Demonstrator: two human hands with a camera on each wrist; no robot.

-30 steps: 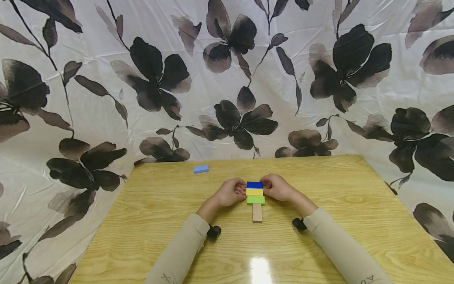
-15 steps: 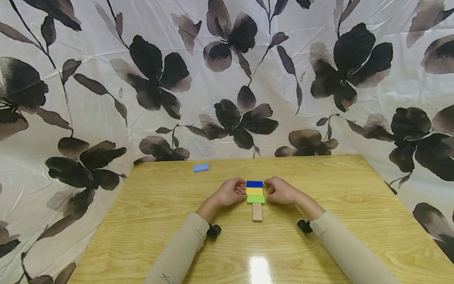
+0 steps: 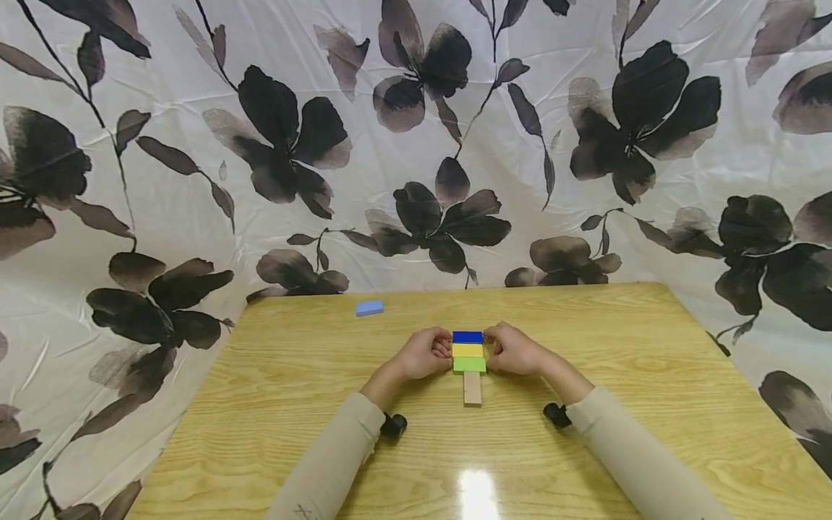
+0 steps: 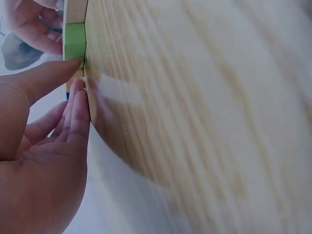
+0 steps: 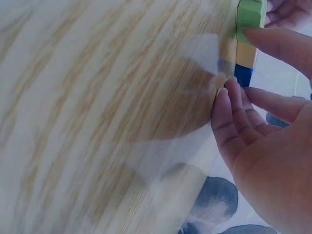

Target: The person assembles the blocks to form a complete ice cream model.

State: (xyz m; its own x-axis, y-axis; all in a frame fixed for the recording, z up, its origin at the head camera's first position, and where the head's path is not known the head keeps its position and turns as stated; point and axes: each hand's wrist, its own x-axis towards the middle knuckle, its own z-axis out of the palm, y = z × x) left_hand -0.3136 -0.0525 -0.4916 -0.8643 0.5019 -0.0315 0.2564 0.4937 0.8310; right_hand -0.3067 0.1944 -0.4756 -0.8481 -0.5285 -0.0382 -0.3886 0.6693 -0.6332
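In the head view a blue block (image 3: 468, 337), a yellow block (image 3: 468, 350) and a lime-green block (image 3: 469, 364) lie crosswise in a row, edges together. A plain wooden block (image 3: 472, 389) extends lengthwise from the green one towards the person. My left hand (image 3: 422, 354) is at the row's left ends; its thumb (image 4: 68, 70) touches the green block (image 4: 74, 41) and its fingertips lie just beyond. On the right side is my right hand (image 3: 516, 350), thumb (image 5: 258, 39) at the green block (image 5: 248, 17), index fingertip by the blue block (image 5: 244, 75).
A light-blue block (image 3: 370, 308) lies apart near the back edge of the wood-grain table (image 3: 312, 433). Floral cloth (image 3: 416, 159) hangs behind and beside the table. A small black camera (image 3: 393, 426) sits at each wrist.
My right hand has drawn back slightly to the right from the blue block's end, and its thumb has spread down beside the green block. The left hand and the blocks stay put.
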